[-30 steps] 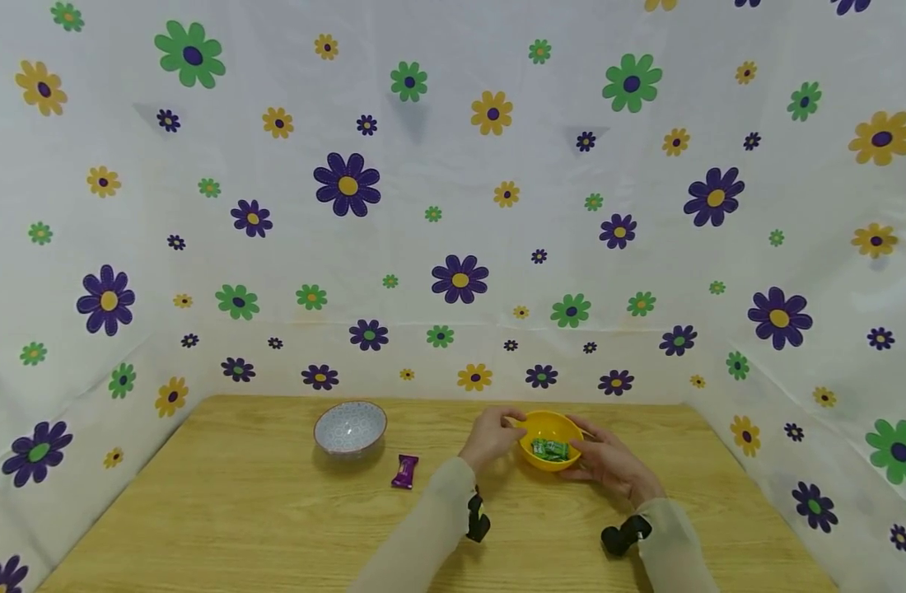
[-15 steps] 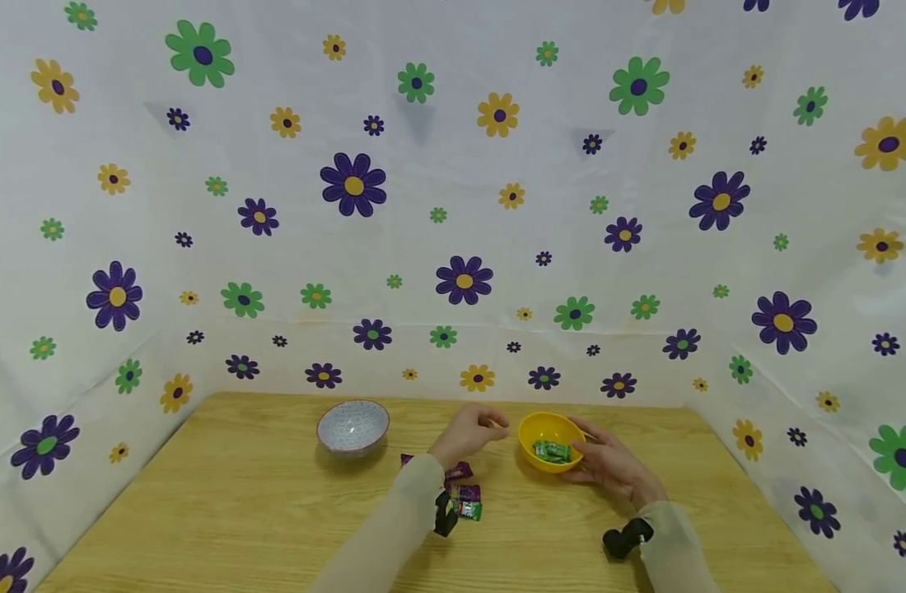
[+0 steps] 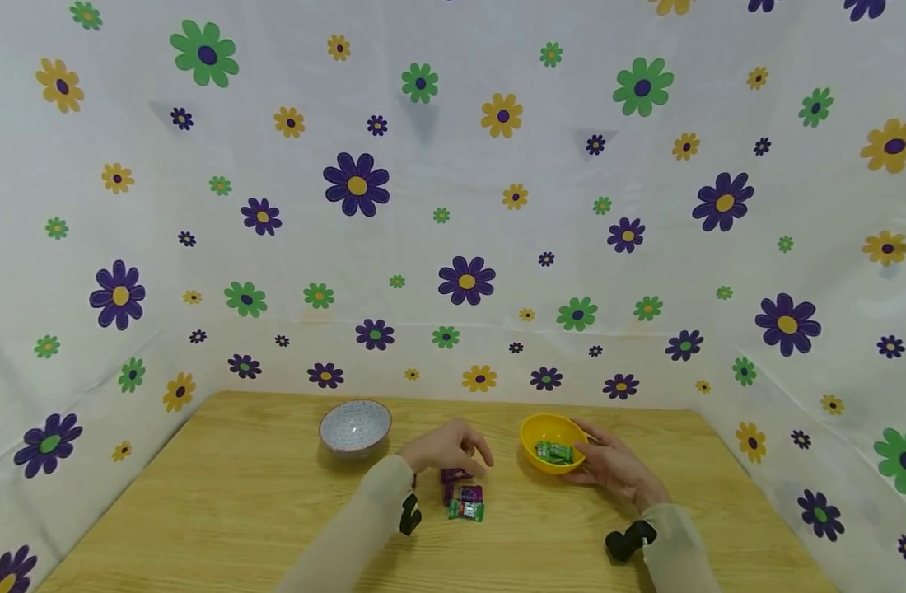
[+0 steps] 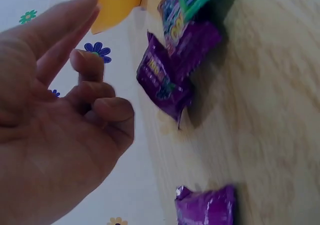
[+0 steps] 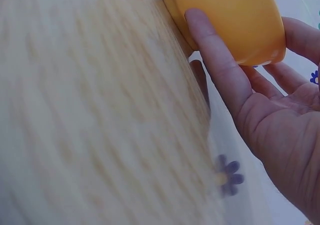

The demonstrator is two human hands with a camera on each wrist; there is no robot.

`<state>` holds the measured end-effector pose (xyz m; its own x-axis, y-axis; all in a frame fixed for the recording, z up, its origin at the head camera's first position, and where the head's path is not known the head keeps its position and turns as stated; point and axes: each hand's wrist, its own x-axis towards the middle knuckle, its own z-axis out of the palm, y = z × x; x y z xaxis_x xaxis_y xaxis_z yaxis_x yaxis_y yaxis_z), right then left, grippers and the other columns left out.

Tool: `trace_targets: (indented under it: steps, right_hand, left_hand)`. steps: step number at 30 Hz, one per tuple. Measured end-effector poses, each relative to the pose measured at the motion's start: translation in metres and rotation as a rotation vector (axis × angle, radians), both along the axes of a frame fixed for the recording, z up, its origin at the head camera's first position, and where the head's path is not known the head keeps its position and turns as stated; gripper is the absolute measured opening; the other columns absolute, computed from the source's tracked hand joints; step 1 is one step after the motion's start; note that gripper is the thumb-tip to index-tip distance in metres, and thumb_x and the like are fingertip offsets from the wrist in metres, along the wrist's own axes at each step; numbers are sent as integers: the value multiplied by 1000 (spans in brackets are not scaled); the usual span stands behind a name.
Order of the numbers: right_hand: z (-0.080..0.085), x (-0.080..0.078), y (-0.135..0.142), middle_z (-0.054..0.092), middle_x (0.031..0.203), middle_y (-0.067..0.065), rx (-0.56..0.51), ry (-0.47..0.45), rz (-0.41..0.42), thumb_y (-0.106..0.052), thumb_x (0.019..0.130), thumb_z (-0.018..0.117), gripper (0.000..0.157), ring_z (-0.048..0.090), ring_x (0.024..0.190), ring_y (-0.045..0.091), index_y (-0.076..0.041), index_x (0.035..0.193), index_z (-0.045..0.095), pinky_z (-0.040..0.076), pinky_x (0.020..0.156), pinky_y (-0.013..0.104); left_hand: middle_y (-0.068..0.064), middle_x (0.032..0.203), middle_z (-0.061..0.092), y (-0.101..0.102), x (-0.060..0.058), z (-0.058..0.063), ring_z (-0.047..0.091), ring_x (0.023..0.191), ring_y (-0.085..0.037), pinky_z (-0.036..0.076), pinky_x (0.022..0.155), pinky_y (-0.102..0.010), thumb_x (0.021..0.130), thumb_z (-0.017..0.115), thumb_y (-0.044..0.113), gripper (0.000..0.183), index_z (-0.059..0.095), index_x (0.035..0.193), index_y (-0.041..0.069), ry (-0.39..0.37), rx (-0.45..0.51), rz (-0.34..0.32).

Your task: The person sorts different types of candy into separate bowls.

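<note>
In the head view my right hand (image 3: 619, 467) holds the side of a yellow bowl (image 3: 531, 459) at the table's back right. Its thumb is at the near rim; the right wrist view shows fingers (image 5: 220, 60) against the bowl's outer wall. Green-wrapped candies (image 3: 554, 452) lie inside the bowl. My left hand (image 3: 441, 449) hovers left of the bowl with loosely bent fingers, nothing between them. Below and beside it lie purple-wrapped candies (image 3: 464, 494) and a green-wrapped candy (image 3: 466, 511). The left wrist view shows one purple candy (image 4: 206, 206) lying apart from the others; my hand covers it in the head view.
A pale patterned bowl (image 3: 355, 428) with a reddish rim stands at the back left of the wooden table (image 3: 223, 494). White flower-print sheets (image 3: 423, 247) enclose the table at the back and sides. A black wrist camera (image 3: 631, 541) sits on each wrist.
My left hand has drawn away from the yellow bowl, moving left over the candies. Candies that the left arm covered now show. My right hand stays on the bowl.
</note>
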<state>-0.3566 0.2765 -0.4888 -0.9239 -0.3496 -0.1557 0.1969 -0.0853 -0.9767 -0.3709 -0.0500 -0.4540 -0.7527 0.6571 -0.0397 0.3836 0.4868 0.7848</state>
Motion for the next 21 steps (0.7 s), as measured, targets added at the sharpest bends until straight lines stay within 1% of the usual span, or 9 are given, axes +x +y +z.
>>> trace_targets:
  steps: [1, 3, 5, 7, 9, 12, 15, 17, 21]
  right_hand:
    - [0, 0, 0, 12, 161, 24, -1, -1, 0, -14, 103, 49, 64, 53, 126, 32, -14, 158, 17, 51, 94, 52]
    - [0, 1, 1, 12, 162, 24, 1, 0, 3, -15, 103, 48, 64, 52, 127, 33, -14, 158, 16, 51, 94, 53]
    - [0, 0, 2, 12, 161, 24, 2, 0, 4, -16, 103, 48, 63, 51, 129, 34, -14, 158, 16, 50, 95, 53]
    - [-1, 0, 2, 12, 161, 24, 2, 3, 10, -16, 104, 47, 63, 52, 128, 34, -14, 158, 16, 50, 95, 53]
    - [-1, -1, 2, 13, 161, 25, -1, 4, 14, -15, 104, 46, 62, 53, 127, 33, -13, 158, 15, 50, 95, 53]
    - [-1, 0, 1, 13, 161, 25, -7, 5, 17, -14, 104, 46, 62, 55, 124, 31, -13, 158, 15, 50, 95, 53]
    - [-1, 1, 1, 13, 161, 25, -17, -2, 16, -15, 104, 48, 63, 56, 123, 30, -13, 158, 15, 50, 95, 53]
    - [-1, 1, 1, 13, 161, 25, -21, -2, 17, -15, 103, 48, 64, 56, 123, 30, -13, 158, 15, 50, 94, 53]
    - [0, 2, 1, 13, 161, 25, -20, 1, 20, -15, 104, 47, 63, 56, 123, 29, -14, 158, 16, 51, 94, 52]
  left_hand:
    - [4, 56, 45, -2, 1, 1, 34, 51, -9, 30, 49, -21, 83, 76, 7, 14, 77, 97, 7, -7, -24, -27]
    - [4, 56, 47, -5, 2, 2, 35, 51, -9, 30, 48, -21, 83, 76, 4, 15, 77, 97, 7, -31, -59, -80]
    - [4, 61, 51, -8, 4, 2, 37, 54, -8, 32, 51, -21, 83, 75, 3, 15, 77, 97, 6, -45, -88, -131]
    - [4, 66, 54, -11, 5, 2, 40, 60, -8, 34, 55, -20, 83, 75, 3, 15, 77, 97, 7, -60, -111, -166]
    - [4, 70, 53, -13, 6, 1, 41, 65, -8, 35, 57, -20, 83, 75, 1, 15, 77, 97, 7, -76, -113, -201]
    - [-4, 76, 63, -16, 9, 0, 43, 68, -7, 38, 58, -18, 81, 75, -2, 19, 77, 99, 4, -140, -90, -242]
    - [-11, 85, 69, -18, 11, -3, 43, 66, -6, 38, 57, -17, 79, 76, -6, 23, 77, 101, 3, -184, -69, -264]
    - [-11, 88, 69, -19, 13, -4, 43, 66, -7, 37, 57, -17, 78, 76, -6, 24, 77, 100, 2, -193, -62, -255]
    - [0, 75, 64, -20, 15, -6, 44, 61, -5, 36, 53, -17, 77, 77, -6, 20, 78, 95, 3, -189, -66, -222]
